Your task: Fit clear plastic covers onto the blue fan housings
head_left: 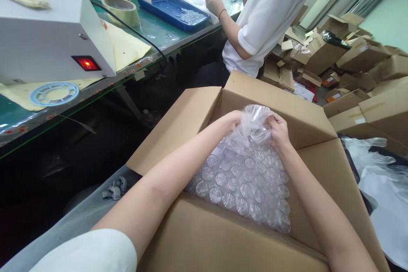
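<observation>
A clear plastic bag (pixel 245 182) lies inside an open cardboard box (pixel 210 233). Through its film show many round, clear-looking pieces packed in rows; their kind cannot be made out. My left hand (pixel 236 120) grips the bunched top of the bag from the left, its fingers partly hidden by the plastic. On the other side of the bunched film, my right hand (pixel 278 131) is closed on the bag's edge, fingers curled. Both hands are inside the box's opening, above the round pieces.
At the left is a green workbench (pixel 165 36) with a white machine (pixel 57 29), a tape roll (pixel 123 10) and a blue tray (pixel 168 8) of small parts. A co-worker in a white shirt (pixel 270 12) sits beyond the box. Cardboard boxes (pixel 366 57) are piled at right.
</observation>
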`<state>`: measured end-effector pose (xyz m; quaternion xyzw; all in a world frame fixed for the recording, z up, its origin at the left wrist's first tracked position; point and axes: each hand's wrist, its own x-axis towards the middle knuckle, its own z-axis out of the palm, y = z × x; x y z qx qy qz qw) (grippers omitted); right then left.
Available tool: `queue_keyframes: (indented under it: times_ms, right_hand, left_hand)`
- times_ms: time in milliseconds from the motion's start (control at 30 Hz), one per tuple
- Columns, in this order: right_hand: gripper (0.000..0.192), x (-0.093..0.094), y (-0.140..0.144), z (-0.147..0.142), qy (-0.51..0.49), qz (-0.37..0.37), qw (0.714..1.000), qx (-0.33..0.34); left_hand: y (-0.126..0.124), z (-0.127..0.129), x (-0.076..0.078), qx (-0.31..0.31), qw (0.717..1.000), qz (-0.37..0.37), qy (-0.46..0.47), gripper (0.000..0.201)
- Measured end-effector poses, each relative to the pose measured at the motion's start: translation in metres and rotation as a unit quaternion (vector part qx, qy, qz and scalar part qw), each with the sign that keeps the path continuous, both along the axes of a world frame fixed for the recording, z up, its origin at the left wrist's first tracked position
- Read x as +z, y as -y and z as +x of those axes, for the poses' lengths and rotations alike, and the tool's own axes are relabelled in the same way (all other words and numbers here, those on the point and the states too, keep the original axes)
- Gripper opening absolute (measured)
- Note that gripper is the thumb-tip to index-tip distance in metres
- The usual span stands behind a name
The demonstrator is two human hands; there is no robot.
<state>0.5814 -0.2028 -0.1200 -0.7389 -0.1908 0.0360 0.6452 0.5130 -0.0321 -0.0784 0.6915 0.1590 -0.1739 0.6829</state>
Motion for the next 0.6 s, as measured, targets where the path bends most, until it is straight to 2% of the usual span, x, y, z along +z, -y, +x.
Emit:
queue_keyframes:
  times_ms: [67,133,267,333,367,400,500,600]
  right_hand:
    - [0.041,0.007,0.005,0.003,0.016,-0.023,0.999,-0.016]
    - [0.030,0.016,0.009,0.004,0.026,-0.051,0.998,-0.011]
    - [0.020,0.027,0.004,-0.004,0.008,-0.064,0.997,0.045]
    - [0.025,0.026,-0.004,-0.010,-0.017,-0.040,0.996,0.072]
    - [0.028,0.024,-0.007,-0.012,-0.032,-0.021,0.996,0.079]
    - [0.031,0.022,-0.010,-0.012,-0.047,0.000,0.996,0.082]
    - [0.041,0.016,-0.009,-0.008,-0.088,0.063,0.992,0.071]
    - [0.046,0.009,0.000,0.004,-0.117,0.110,0.986,0.050]
  left_hand:
    - [-0.003,-0.002,0.001,0.042,0.994,0.079,0.069,0.029]
    - [-0.003,-0.005,0.003,0.054,0.978,0.136,0.148,0.030]
    - [0.005,-0.010,0.008,-0.018,0.944,0.198,0.262,0.054]
    - [0.006,-0.010,0.009,-0.046,0.937,0.227,0.260,0.033]
    - [0.005,-0.009,0.010,-0.044,0.937,0.246,0.245,0.018]
    - [0.001,-0.009,0.010,-0.031,0.937,0.267,0.224,0.015]
    - [-0.012,-0.007,0.013,0.010,0.938,0.311,0.154,0.039]
    - [-0.015,-0.009,0.016,-0.034,0.949,0.296,0.105,0.052]
